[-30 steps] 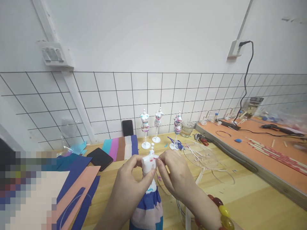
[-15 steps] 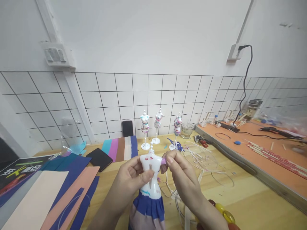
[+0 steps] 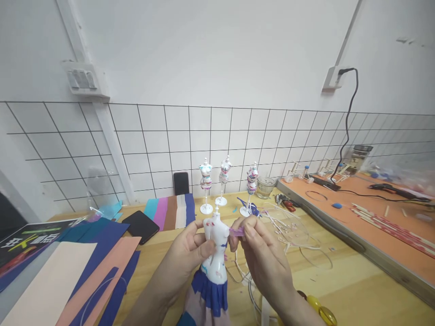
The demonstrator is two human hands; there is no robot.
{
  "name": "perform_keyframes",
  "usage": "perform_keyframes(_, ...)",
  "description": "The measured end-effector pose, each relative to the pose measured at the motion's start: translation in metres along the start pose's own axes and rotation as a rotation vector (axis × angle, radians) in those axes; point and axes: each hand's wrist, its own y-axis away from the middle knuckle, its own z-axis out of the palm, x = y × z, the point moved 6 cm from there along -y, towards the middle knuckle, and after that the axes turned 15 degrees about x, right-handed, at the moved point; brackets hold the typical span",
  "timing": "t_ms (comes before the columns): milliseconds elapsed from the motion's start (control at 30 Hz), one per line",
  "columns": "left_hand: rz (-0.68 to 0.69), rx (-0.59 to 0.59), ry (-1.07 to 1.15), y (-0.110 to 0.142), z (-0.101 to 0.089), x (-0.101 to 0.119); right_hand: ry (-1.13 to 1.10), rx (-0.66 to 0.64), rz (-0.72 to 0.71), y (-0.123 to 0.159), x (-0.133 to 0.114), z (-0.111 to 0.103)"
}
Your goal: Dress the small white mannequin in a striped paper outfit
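the left hand (image 3: 190,256) grasps a white torso (image 3: 219,237), held roughly upright over the near side of the counter (image 3: 326,276), a blue-topped skirt (image 3: 212,294) around its hips; the right hand (image 3: 265,256) pinches a purple strip (image 3: 237,232) beside it. three dress forms (image 3: 205,174) stand behind.

Has bare forearms (image 3: 151,287), with bare left hand (image 3: 185,253) and right hand (image 3: 263,253). Wears a bracelet (image 3: 313,302) of large, smooth, rounded beads (image 3: 328,315) on the right forearm, glossy yellow and dark brown, partly cut off below.
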Motion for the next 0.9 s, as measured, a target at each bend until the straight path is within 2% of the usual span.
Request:
perform_keyframes(100, 0.024, 0.074, -0.083, -0.001, -0.006, -0.001, 0.045, -0.007, -0.051, 0.005, -0.004, -0.001)
perform_keyframes(167, 0.102, 0.145, -0.229, 0.0, -0.01, 0.005, 0.108, -0.029, -0.084, 0.009, -0.008, 0.001)
perform_keyframes(300, 0.39, 0.243, -0.526, 0.008, -0.008, 0.027, 0.254, -0.066, -0.12, 0.013, -0.011, 0.004)
perform_keyframes(367, 0.524, 0.225, -0.653, 0.014, -0.002, 0.031, 0.276, -0.064, -0.118, 0.014, -0.01, 0.004)
perform_keyframes(467, 0.684, 0.184, -0.846, 0.02, 0.007, 0.026, 0.284, -0.06, -0.117, 0.014, -0.008, 0.005)
perform_keyframes(533, 0.8, 0.247, -0.949, 0.021, 0.009, 0.021, 0.305, -0.083, -0.122, 0.016, -0.006, 0.007)
perform_keyframes(633, 0.938, 0.409, -1.014, 0.021, 0.006, 0.018, 0.361, -0.159, -0.184, 0.021, -0.007, 0.014)
perform_keyframes(733, 0.987, 0.427, -1.008, 0.022, 0.005, 0.017, 0.411, -0.257, -0.279, 0.025, -0.011, 0.022)
perform_keyframes(900, 0.867, 0.435, -0.965, 0.022, 0.0, 0.024, 0.358, -0.296, -0.356, 0.027, -0.017, 0.025)
